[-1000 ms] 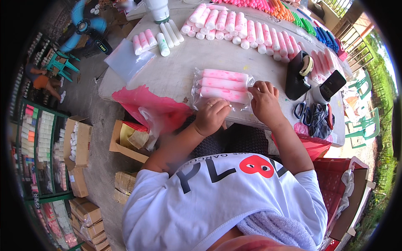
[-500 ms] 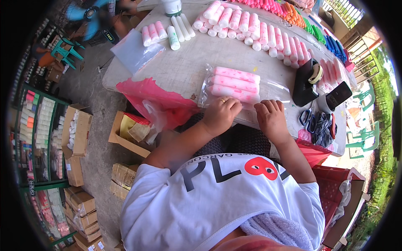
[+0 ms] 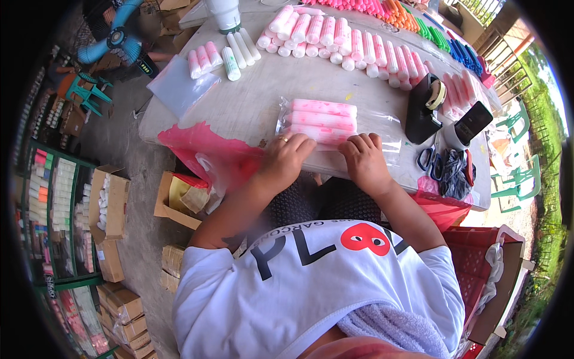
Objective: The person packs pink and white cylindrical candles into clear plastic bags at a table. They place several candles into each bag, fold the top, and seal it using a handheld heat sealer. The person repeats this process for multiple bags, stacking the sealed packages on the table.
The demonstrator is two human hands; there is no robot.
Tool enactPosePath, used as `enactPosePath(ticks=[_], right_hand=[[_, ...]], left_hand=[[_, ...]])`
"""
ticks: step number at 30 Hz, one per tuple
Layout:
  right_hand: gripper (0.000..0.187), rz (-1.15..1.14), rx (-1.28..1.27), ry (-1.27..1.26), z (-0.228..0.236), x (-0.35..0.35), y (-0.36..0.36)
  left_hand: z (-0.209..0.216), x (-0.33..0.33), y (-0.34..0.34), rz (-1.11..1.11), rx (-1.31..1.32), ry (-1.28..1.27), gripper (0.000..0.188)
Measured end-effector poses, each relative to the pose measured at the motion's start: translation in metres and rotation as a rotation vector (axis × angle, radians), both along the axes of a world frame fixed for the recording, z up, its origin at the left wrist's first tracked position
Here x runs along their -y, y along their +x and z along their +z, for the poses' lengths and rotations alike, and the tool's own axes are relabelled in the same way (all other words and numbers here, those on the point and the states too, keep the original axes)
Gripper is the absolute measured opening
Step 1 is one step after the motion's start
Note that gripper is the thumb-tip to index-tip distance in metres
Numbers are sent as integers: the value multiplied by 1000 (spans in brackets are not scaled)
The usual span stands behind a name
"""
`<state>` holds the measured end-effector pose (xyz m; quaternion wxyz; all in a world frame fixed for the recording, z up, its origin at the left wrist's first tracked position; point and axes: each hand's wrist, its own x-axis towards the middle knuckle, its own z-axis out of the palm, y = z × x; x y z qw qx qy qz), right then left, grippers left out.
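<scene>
Candles on table, shelves leftward

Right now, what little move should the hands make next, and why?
Perhaps the right hand could fold in the loose right end of the clear bag: that plastic spreads out past the three pink-and-white sticks, and the hand is close beside it.
</scene>
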<state>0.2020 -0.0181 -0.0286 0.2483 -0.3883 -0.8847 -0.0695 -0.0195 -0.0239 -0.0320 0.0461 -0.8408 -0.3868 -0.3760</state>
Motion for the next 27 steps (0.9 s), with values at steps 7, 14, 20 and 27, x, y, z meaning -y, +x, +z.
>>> enactPosePath(ticks=[7, 14, 20, 27], right_hand=[[14, -35, -18, -63, 0, 0, 3], [10, -22, 10, -68, 7, -1, 1], [7, -78, -49, -110, 11, -3, 5], [23, -265, -50, -243, 24, 0, 64]], left_hand=[[16, -9, -90, 420, 80, -209, 15], [7, -8, 17, -54, -121, -27, 39], [-8, -36, 23, -164, 44, 12, 18], [-4, -41, 26, -107, 179, -47, 6]])
